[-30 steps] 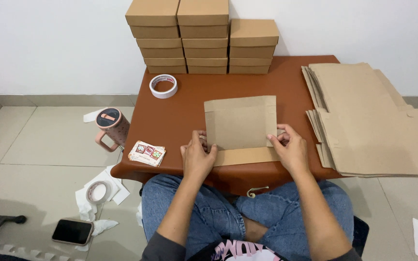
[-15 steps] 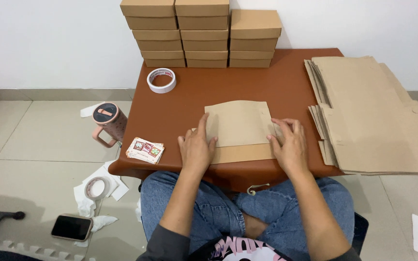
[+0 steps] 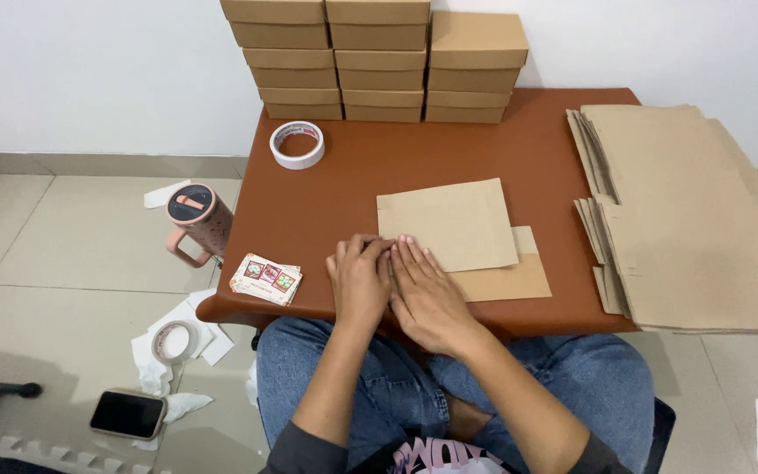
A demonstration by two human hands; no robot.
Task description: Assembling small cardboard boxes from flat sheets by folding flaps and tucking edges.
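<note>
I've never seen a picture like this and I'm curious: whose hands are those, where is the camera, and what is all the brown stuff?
The camera sits on a person's head and looks down, so you see their own arms and blue-jeaned knees. Their left hand and right hand lie side by side, pressing flat on the near left corner of a folded cardboard sheet. Neither hand holds anything. All this rests on a brown table. At the back stand stacked cardboard boxes, at the right lies a pile of flat cardboard, and there is a tape roll and a small picture card. A pink cup stands on the floor.
</note>
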